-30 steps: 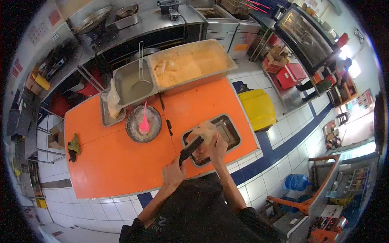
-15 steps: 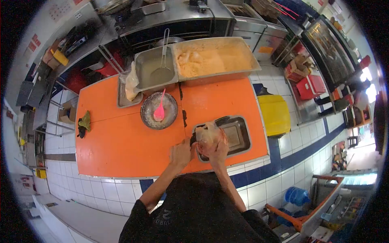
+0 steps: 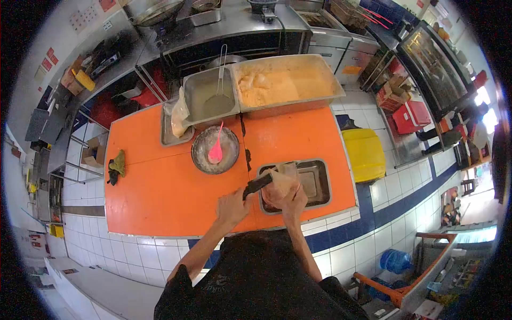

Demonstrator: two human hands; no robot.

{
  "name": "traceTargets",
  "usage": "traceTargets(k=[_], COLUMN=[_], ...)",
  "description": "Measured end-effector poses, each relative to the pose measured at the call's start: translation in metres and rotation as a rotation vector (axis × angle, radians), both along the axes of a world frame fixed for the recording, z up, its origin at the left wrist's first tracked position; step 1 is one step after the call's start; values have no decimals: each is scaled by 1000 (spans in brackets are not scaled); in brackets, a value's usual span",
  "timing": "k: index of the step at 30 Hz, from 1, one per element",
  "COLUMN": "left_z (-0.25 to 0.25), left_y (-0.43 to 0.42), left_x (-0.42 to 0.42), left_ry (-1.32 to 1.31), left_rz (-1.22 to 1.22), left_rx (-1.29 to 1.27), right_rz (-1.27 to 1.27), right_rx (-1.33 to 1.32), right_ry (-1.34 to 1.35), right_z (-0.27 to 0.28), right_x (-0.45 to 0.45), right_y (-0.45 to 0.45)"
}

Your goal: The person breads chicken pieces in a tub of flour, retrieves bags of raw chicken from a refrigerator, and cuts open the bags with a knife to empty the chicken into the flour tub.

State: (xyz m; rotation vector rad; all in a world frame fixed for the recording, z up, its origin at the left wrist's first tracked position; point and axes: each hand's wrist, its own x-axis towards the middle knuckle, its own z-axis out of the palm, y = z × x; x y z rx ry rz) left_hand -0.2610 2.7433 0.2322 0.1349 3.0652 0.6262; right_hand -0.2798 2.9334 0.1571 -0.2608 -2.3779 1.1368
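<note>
Over the steel tray (image 3: 323,198) at the table's front right, a pale pink, wet-looking lump like raw chicken (image 3: 277,193) is held up. My right hand (image 3: 294,205) grips its right side with bent fingers. A translucent flap, skin or plastic, shows at its top; I cannot tell which. My left hand (image 3: 232,209) is closed around a black knife-like tool (image 3: 258,185), whose far end meets the lump's upper left. Whether a blade is in the lump is hidden.
Behind my hands stand a round bowl (image 3: 200,160) with a pink spatula (image 3: 215,153), a steel pan (image 3: 210,114) of cloudy liquid with a strainer (image 3: 220,98), and a long pan of orange-yellow powder (image 3: 298,85). A plastic bag (image 3: 179,114) lies at the left pan. A yellow bin (image 3: 365,154) stands right.
The black tool has swung up and shows more plainly against the lump. My left hand has moved slightly down and left; the lump has turned. The view has shifted a little.
</note>
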Motion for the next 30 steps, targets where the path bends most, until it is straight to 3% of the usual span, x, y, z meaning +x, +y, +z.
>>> traceTargets(k=[3,5,10,12,14,15,17,18,20,23,26,30], left_z=[-4,-5,9,-9,-20,-20,-5,5,-5,-36,-27,-57], left_y=[-6,8,-7,-9,-1,-15,-59,-88,-110,-87,-53,-17], left_x=[-5,-25,-11,-4,-42,-58,-75,-74,-56,-47,-60,-104], left_ry=[-49,-69,-24,-32,-46,114,155,23,90,194,-200,-331], left_rz=[-30,-68,-16,-22,-4,207,365,316,130,-56,-254,-347], left_rx=[-16,-50,53,4,-109,-144,-82,-8,-191,71,9,30], right_rz=[51,92,177,132,158,177,141,98,51,71,109,110], right_rx=[136,140,-248,102,170,61,-48,-60,-59,-13,-97,-391], right_ry=[188,126,-345,-97,-30,-118,-157,-121,-50,-43,-429,-91], right_z=[11,20,59,32,28,32,35,30,30,53,55,27], right_x=[-2,8,27,30,26,39,33,28,35,37,60,73], right_y=[-18,-21,-10,-25,-33,-27,-10,-2,-3,-2,9,18])
